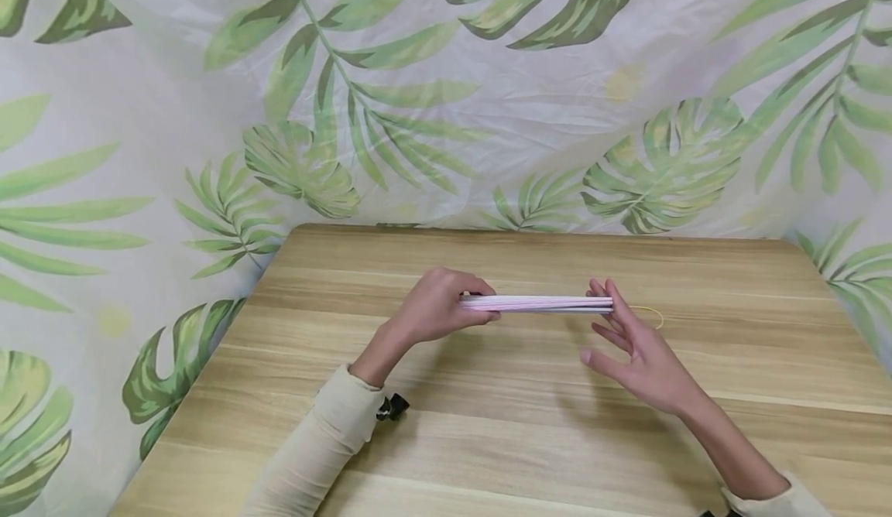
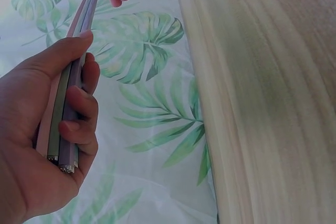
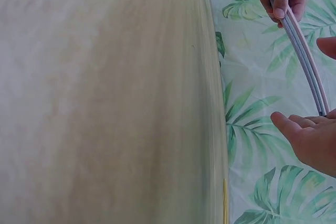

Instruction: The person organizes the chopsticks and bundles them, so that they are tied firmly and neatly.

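My left hand [image 1: 446,304] grips one end of a bundle of long, thin pastel strips [image 1: 536,303], probably paper, in pink, white, grey-green and lilac. Held level above the table in the head view, the bundle points to the right. The left wrist view shows the fingers and thumb curled round the strips [image 2: 65,98], their near ends against the palm. My right hand [image 1: 641,354] is at the far end, its fingers extended and the strip ends against them. In the right wrist view the strips [image 3: 304,56] bow slightly, and the right thumb stands apart.
A thin yellow loop [image 1: 662,317], like a rubber band, appears on the wood-grain table [image 1: 557,455] just beyond the right hand. Behind the table hangs a leaf-patterned cloth [image 1: 418,138]. A small black clip-like piece [image 1: 393,407] sits by the left cuff.
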`<state>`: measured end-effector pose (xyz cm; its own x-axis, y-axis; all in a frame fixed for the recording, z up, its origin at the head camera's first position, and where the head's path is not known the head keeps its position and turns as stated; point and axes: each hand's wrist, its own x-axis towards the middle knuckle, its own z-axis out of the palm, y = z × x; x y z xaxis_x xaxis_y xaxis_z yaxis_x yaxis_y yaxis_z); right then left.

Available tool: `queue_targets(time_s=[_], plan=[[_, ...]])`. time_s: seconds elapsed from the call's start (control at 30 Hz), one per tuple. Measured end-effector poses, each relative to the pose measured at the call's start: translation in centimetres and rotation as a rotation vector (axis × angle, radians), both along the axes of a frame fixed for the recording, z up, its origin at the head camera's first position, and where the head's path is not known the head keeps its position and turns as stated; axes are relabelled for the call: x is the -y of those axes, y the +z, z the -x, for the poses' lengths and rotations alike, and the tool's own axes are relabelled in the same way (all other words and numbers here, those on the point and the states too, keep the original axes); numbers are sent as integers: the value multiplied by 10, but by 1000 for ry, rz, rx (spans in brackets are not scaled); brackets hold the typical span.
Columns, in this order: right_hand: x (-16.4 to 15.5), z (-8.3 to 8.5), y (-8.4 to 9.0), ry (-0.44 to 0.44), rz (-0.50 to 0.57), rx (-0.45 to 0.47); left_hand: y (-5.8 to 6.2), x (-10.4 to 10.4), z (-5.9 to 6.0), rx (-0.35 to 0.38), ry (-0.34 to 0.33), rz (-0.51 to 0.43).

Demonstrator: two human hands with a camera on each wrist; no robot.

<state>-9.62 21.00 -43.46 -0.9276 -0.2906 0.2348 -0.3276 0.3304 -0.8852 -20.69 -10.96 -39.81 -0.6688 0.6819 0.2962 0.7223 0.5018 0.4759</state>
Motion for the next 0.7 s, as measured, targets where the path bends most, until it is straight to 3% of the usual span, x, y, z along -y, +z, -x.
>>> queue_targets(time_s=[0.3, 0.57, 0.7], plan=[[-5, -3, 2, 50, 6, -30, 3, 0, 4, 18, -47, 65], [-5, -3, 7, 57, 190, -98, 5, 4, 3, 45, -21, 10], [0, -5, 5, 91, 225, -150, 4, 5, 4, 31, -3, 1]])
